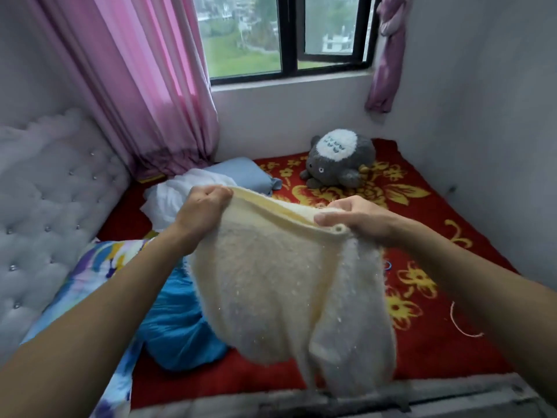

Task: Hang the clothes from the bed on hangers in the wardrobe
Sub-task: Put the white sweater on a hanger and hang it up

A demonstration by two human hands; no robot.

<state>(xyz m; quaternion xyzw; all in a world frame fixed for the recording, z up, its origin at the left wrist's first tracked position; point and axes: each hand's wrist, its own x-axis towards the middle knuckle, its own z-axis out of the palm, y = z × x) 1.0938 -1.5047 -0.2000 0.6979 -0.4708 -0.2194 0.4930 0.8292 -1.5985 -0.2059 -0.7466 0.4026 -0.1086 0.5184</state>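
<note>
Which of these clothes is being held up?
The fluffy cream sweater, gripped by the left hand and right hand; the white garment and blue garment lie on the bed.
</note>
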